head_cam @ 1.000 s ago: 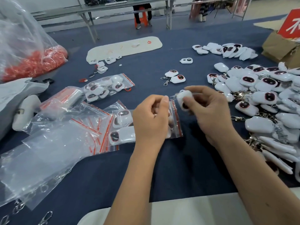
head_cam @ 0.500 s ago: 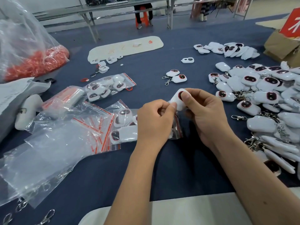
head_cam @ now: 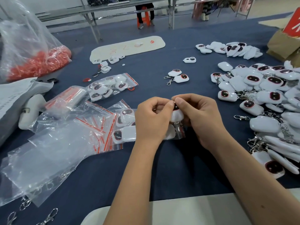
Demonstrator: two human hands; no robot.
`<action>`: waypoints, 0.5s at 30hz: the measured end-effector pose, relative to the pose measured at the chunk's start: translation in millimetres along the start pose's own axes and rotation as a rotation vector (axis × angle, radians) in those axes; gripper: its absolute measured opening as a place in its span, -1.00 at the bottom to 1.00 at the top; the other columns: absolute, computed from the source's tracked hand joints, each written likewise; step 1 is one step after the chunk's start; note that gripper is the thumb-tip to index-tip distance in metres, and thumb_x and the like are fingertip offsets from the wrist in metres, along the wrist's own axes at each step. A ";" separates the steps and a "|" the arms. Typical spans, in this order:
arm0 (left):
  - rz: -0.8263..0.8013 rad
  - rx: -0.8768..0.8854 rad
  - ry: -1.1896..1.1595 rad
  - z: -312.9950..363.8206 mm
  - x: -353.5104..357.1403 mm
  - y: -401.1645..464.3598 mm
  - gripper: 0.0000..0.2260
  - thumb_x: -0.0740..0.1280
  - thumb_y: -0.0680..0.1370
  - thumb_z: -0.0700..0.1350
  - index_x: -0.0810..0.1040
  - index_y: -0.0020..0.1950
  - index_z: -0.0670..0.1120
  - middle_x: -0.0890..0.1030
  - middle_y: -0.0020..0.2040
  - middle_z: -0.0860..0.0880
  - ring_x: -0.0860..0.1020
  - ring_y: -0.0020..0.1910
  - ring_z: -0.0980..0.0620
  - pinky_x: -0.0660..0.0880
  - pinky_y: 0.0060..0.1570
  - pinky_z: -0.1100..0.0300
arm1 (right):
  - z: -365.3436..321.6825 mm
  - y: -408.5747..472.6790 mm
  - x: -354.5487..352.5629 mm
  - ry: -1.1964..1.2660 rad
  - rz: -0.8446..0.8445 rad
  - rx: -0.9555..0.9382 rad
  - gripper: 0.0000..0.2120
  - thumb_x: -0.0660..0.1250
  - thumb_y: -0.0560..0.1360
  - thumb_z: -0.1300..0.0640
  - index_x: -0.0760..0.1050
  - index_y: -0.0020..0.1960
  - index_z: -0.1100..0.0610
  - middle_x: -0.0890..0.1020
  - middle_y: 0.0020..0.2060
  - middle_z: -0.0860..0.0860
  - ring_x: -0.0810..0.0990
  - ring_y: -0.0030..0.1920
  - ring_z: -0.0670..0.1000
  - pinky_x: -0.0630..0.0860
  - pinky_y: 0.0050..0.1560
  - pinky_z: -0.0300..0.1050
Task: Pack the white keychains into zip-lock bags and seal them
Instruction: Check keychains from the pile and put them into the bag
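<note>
At the table's middle, my left hand (head_cam: 154, 117) and my right hand (head_cam: 199, 117) meet, thumbs and forefingers pinching the top of a white keychain (head_cam: 177, 114) with a dark red-rimmed face. Beneath them lies a zip-lock bag (head_cam: 126, 127) holding several white keychains, its right end under my hands. Whether my left hand also holds the bag's edge is hidden. A big pile of loose white keychains (head_cam: 267, 95) covers the right side. A filled zip-lock bag (head_cam: 112, 86) lies further back on the left.
Empty zip-lock bags (head_cam: 53, 143) with red strips spread at the left, metal clasps (head_cam: 48, 216) near the front edge. A large clear bag of red rings (head_cam: 35, 62) sits back left, a cardboard box (head_cam: 285, 44) back right, two keychains (head_cam: 178, 76) at centre.
The keychain swung from lying sideways in my right fingers to hanging upright between both hands, and my hands closed in together above the bag.
</note>
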State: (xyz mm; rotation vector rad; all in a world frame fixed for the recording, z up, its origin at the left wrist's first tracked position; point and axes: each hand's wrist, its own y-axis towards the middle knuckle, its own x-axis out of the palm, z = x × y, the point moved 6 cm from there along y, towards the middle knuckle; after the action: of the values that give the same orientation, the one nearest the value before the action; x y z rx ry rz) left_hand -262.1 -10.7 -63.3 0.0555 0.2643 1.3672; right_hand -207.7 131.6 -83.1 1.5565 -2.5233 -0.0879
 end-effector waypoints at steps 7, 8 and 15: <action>-0.069 -0.085 -0.177 -5.8 -1.5 0.3 -0.92 0.51 0.52 -0.25 0.75 -0.03 -0.10 0.76 -0.16 -0.07 0.74 -0.11 -0.09 0.68 -0.14 0.07 | -0.3 1.6 -3.7 0.005 0.051 -0.032 -0.92 0.48 0.60 0.10 0.74 -0.05 0.06 0.77 -0.16 0.06 0.71 -0.18 -0.02 0.61 -0.16 -0.16; -0.057 -0.078 -0.172 -5.8 -2.0 0.4 -0.92 0.52 0.51 -0.25 0.75 -0.03 -0.10 0.76 -0.18 -0.06 0.73 -0.15 -0.05 0.66 -0.19 0.13 | -0.1 1.7 -3.3 -0.002 0.053 -0.037 -0.92 0.48 0.60 0.10 0.74 -0.05 0.06 0.77 -0.16 0.05 0.71 -0.18 -0.02 0.62 -0.15 -0.15; -0.022 -0.021 -0.179 -3.4 -2.8 -1.3 -0.89 0.54 0.50 -0.25 0.74 -0.02 -0.09 0.75 -0.17 -0.06 0.72 -0.18 -0.03 0.64 -0.20 0.18 | 0.0 1.6 -1.8 0.039 0.022 -0.015 -0.91 0.45 0.62 0.12 0.73 -0.01 0.07 0.77 -0.11 0.07 0.73 -0.12 0.01 0.63 -0.09 -0.11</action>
State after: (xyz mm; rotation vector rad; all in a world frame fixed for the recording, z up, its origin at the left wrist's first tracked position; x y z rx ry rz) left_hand -262.1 -14.0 -66.4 0.1557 0.0998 1.3336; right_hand -208.3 133.9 -83.1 1.5091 -2.5040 -0.0729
